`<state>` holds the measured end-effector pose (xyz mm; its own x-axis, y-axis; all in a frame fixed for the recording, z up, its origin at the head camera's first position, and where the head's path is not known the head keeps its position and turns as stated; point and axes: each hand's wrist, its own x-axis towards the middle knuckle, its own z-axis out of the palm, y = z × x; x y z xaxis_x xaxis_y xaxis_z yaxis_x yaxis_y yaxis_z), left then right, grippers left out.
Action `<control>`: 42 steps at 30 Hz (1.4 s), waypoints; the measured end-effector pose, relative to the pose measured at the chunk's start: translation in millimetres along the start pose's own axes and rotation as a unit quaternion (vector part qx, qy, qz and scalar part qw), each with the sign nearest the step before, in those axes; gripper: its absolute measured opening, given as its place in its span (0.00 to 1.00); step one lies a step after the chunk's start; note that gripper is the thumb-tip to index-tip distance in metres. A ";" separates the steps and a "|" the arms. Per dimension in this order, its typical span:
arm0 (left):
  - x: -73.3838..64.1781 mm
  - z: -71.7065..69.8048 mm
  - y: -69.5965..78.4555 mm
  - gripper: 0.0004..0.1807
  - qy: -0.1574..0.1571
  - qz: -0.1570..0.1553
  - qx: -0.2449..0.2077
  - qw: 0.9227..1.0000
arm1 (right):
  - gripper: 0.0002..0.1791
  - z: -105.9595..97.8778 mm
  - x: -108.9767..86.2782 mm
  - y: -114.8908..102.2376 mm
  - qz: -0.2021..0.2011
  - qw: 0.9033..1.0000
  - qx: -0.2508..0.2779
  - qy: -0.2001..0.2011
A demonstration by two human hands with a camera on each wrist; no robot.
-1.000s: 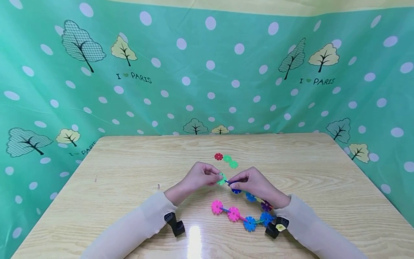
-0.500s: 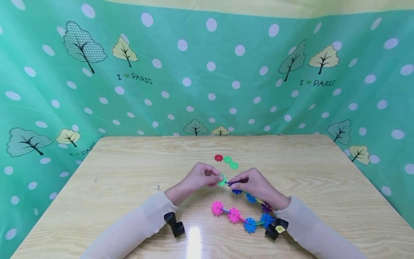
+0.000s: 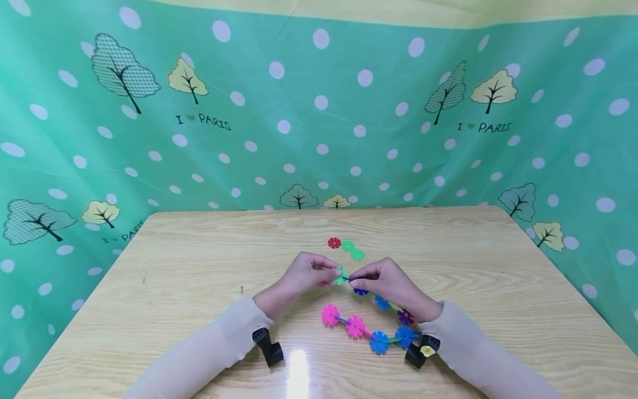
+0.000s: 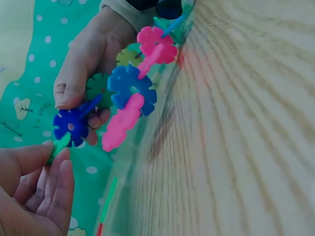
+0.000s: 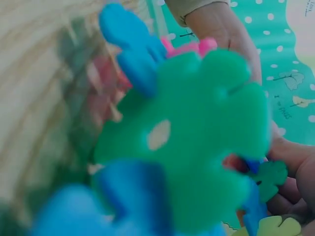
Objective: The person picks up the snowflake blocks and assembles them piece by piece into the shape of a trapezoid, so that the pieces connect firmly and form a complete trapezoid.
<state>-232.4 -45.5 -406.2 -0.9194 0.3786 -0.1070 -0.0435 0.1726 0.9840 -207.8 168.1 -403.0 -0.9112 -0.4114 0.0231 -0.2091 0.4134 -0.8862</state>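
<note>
My left hand pinches a light green flower-shaped interlocking disc between thumb and fingers, above the table. Facing it, my right hand pinches a dark blue disc at the end of a colourful disc chain. In the left wrist view the green disc's edge meets the notched rim of the blue one. From the right hand the chain curves round under the wrist and back to the left, through blue and purple discs to pink discs. A green disc of the chain fills much of the right wrist view.
Beyond the hands, a red disc and two light green discs lie loose on the wooden table. A green polka-dot curtain hangs behind the table's far edge. Each wrist carries a black camera.
Both hands keep their pinch on the green and dark blue discs, nearly still. The whole head view has shifted slightly; the loose discs stay as they were.
</note>
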 end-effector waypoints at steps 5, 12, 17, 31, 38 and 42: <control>2.2 -6.8 -1.5 0.12 -0.007 0.009 0.011 1.000 | 0.16 2.1 0.8 -0.1 0.018 1.000 -0.016 -0.002; 0.5 -24.8 3.3 0.13 -0.007 0.015 0.058 0.998 | 0.17 -6.1 -3.0 -4.8 0.037 0.998 -0.025 -0.040; 2.0 -31.8 1.9 0.13 0.002 0.009 0.068 0.998 | 0.15 -8.0 -2.2 -1.6 0.029 0.996 -0.024 -0.076; 6.3 -21.0 0.7 0.13 -0.035 0.034 0.061 0.997 | 0.12 4.1 -3.4 4.2 0.066 0.991 0.081 -0.081; 7.4 -10.2 2.5 0.11 -0.065 0.046 0.063 0.995 | 0.16 4.4 -1.2 5.5 0.080 0.992 0.087 -0.050; 9.6 -4.9 3.3 0.11 -0.066 0.050 0.069 0.994 | 0.21 4.4 0.5 5.3 0.097 0.992 0.069 -0.037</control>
<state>-243.3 -45.7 -403.3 -0.8565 0.5149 -0.0362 0.1078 0.2471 0.9630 -207.8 166.5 -409.7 -0.9003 -0.3949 -0.1831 0.0224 0.3780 -0.9255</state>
